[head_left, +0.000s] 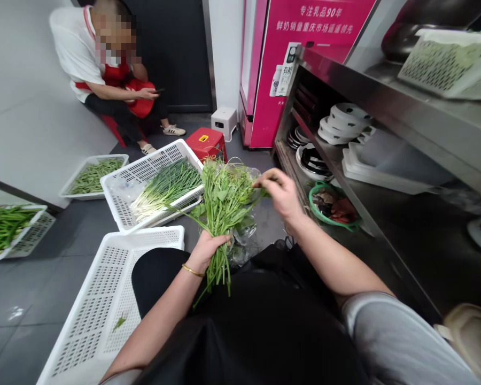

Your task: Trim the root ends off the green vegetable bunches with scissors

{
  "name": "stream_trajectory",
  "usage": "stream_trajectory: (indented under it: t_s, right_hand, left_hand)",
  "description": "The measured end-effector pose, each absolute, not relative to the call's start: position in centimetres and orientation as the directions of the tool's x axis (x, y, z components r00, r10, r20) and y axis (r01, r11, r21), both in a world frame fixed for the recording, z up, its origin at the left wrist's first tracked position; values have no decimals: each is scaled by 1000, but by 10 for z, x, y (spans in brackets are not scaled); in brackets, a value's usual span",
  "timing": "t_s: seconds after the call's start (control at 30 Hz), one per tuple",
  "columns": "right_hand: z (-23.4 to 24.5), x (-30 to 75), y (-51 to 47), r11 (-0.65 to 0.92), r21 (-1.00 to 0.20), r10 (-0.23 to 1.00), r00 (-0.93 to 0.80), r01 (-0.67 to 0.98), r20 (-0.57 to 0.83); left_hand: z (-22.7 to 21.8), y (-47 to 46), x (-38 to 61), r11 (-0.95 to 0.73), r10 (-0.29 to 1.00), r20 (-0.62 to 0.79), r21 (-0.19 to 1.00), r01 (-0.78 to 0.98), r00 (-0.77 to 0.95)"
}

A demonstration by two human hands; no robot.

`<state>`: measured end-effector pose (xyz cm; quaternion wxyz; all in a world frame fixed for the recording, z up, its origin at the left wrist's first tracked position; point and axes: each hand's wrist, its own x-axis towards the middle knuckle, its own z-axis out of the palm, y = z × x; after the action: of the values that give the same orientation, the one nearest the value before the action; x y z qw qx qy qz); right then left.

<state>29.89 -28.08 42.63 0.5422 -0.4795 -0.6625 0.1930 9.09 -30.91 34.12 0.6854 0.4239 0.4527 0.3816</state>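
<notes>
A bunch of leafy greens (220, 200) with long thin stems and curly tendrils, which look like pea shoots, stands up over my lap. My left hand (212, 247) is wrapped around its stems, and the cut ends hang below the fist. At the right edge of the bunch, my right hand (280, 195) is closed in a pinch, with a bit of green showing under the fingertips. Behind and below the leaves lies a clear plastic bag (244, 232), partly hidden. On my left is a white perforated basket (104, 278) with one small green sprig (119, 322) in it.
A white basket (116, 203) of scallions (168, 184) stands ahead, near a red stool (206, 141). Baskets of green beans (96, 175) and green peppers (4, 230) are at left. A seated person (104, 75) is at back left. Steel shelving (369, 107) with dishes runs along the right.
</notes>
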Motion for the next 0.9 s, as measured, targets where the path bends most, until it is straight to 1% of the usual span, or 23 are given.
stream_trajectory:
  t_s: [0.03, 0.07, 0.1, 0.13, 0.2, 0.23, 0.27, 0.3, 0.33, 0.43, 0.5, 0.57, 0.63, 0.7, 0.77, 0.83, 0.9]
  right_hand:
    - [431, 300, -286, 491, -787, 833, 65, 373, 550]
    - [433, 298, -292, 498, -774, 833, 34, 391, 553]
    - [434, 293, -297, 486, -735, 847, -49, 472, 529]
    - [433, 285, -301, 465, -659, 870, -167, 591, 464]
    - [425, 268, -303, 441, -408, 897, -372, 800, 240]
    - [420, 260, -302, 444, -284, 896, -423, 850, 135]
    - [415, 253, -300, 454, -194, 891, -451, 870, 61]
    - [411, 248, -297, 467, -143, 883, -470, 873, 14]
    - [408, 245, -294, 475, -129, 877, -480, 871, -8]
    - [405, 244, -287, 454, -181, 884, -467, 872, -34]
    - [404, 245, -284, 434, -190, 893, -449, 881, -40]
    - [401, 244, -285, 459, -154, 882, -470, 875, -40]
    - [396, 240, -288, 522, -108, 848, -528, 846, -37]
    - [390, 238, -293, 581, -83, 811, -584, 809, -15]
    - [387, 238, -298, 605, -78, 796, -606, 793, 15]
    - [393, 245, -306, 565, -120, 824, -564, 816, 42]
    - [407, 261, -315, 503, -248, 862, -502, 828, 75]
  left_hand:
    - [341, -309, 91, 352, 906, -301, 926, -137, 297]
    - [341, -308, 92, 354, 906, -303, 925, -139, 295]
    - [341, -308, 94, 354, 907, -302, 924, -141, 294]
    - [341, -308, 95, 350, 908, -298, 926, -143, 295]
    - [340, -308, 98, 337, 911, -284, 931, -142, 299]
    - [339, -309, 98, 331, 912, -278, 933, -141, 301]
    - [338, -309, 99, 328, 913, -276, 935, -139, 301]
    - [337, -309, 99, 328, 913, -277, 935, -136, 300]
    - [336, -309, 98, 329, 913, -278, 935, -136, 298]
    - [334, -309, 96, 326, 921, -273, 931, -163, 278]
    - [331, -308, 96, 321, 926, -270, 931, -176, 263]
    - [328, -308, 96, 316, 925, -267, 936, -157, 269]
    - [324, -307, 97, 318, 920, -268, 937, -145, 286]
    - [322, -306, 98, 331, 918, -272, 927, -176, 289]
    - [321, -304, 96, 342, 917, -276, 916, -210, 289]
    - [320, -302, 94, 350, 915, -287, 914, -204, 283]
    - [318, -300, 89, 349, 918, -301, 923, -164, 260]
